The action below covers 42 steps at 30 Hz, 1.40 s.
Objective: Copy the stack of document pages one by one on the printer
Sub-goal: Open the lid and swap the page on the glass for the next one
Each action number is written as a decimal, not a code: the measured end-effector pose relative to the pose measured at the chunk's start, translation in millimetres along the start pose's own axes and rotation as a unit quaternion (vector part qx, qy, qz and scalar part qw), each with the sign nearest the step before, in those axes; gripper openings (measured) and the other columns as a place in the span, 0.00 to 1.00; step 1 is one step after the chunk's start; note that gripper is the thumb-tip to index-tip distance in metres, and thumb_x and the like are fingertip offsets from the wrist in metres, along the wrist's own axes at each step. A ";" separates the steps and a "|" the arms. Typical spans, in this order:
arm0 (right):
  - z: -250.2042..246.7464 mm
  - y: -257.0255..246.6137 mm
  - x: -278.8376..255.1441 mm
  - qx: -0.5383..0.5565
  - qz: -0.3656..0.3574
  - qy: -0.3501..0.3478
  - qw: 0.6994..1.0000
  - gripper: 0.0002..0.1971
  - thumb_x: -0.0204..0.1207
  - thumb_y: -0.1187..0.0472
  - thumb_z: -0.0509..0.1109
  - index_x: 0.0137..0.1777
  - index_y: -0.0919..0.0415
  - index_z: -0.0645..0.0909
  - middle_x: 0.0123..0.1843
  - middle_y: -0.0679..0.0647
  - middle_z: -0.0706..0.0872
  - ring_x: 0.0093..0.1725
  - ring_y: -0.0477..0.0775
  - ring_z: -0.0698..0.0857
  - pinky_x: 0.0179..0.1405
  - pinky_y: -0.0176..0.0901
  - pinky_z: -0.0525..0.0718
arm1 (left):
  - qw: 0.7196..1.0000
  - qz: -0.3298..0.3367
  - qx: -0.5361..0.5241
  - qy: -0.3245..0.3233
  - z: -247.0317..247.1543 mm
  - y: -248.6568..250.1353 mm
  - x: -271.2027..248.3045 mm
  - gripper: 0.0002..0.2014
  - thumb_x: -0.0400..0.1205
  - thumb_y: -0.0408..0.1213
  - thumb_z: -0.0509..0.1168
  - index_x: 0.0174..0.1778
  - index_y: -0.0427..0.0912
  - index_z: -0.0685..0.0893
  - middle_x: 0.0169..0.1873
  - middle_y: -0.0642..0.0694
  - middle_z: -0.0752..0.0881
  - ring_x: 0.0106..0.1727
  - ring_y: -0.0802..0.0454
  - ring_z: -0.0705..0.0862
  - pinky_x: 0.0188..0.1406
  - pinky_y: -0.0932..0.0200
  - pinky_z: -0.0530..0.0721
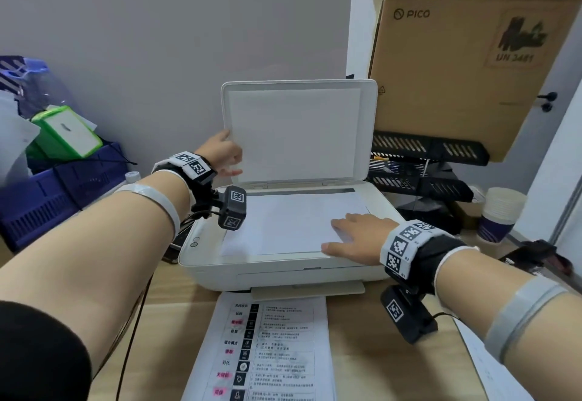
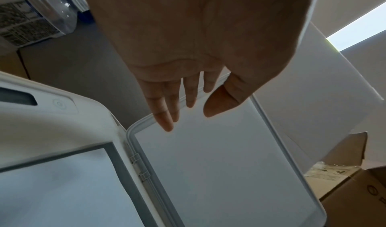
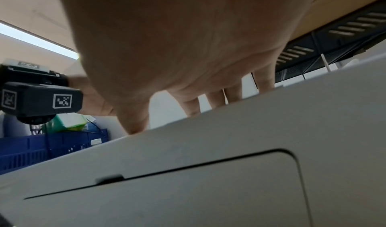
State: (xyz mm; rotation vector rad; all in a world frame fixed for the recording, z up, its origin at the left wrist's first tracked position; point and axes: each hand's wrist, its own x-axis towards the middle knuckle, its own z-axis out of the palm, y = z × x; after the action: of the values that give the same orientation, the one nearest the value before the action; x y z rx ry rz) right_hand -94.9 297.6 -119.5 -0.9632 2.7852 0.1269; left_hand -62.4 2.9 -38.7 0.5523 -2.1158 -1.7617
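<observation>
A white printer stands on the wooden desk with its scanner lid raised upright. A blank-looking white page lies on the scanner bed. My right hand rests flat on that page's near right corner, fingers straight. My left hand is at the lid's left edge with straight fingers against the rim; in the left wrist view the thumb lies over the lid's white inner face. A printed page with black text and pink marks lies on the desk before the printer.
A large cardboard box leans at the back right above black mesh trays. A stack of paper cups stands right of the printer. Blue crates with a green box sit at left. Another sheet lies at the right.
</observation>
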 end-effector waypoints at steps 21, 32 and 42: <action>-14.5 115.1 -134.7 0.478 0.158 0.253 0.826 0.11 0.85 0.59 0.66 0.60 0.65 0.82 0.49 0.63 0.86 0.38 0.63 0.87 0.27 0.49 0.89 | 0.973 0.058 0.095 -0.203 72.3 26.1 -91.3 0.29 0.75 0.72 0.60 0.53 0.50 0.84 0.53 0.49 0.87 0.62 0.47 0.83 0.71 0.43 0.75; 113.0 201.8 -256.6 0.575 0.349 0.198 0.713 0.14 0.84 0.62 0.69 0.66 0.68 0.81 0.51 0.62 0.90 0.36 0.62 0.89 0.24 0.42 0.82 | 0.923 0.184 0.249 -0.229 270.9 -17.3 -128.4 0.04 0.81 0.32 0.69 0.45 0.44 0.89 0.41 0.41 0.92 0.43 0.47 0.92 0.40 0.53 0.92; 156.9 224.7 -309.4 0.405 0.445 0.126 0.789 0.06 0.78 0.59 0.72 0.53 0.56 0.83 0.45 0.58 0.88 0.36 0.60 0.83 0.27 0.44 0.82 | 0.911 0.049 0.257 -0.318 377.9 -80.4 -172.0 0.14 0.81 0.26 0.64 0.63 0.36 0.80 0.45 0.38 0.89 0.44 0.43 0.92 0.44 0.42 0.92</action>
State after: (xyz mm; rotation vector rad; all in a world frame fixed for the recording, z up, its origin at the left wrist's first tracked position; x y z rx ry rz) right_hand 28.2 683.0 -204.5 0.5876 2.7546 -1.0372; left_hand -90.0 398.1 -186.7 -0.0476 -3.0261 -1.4373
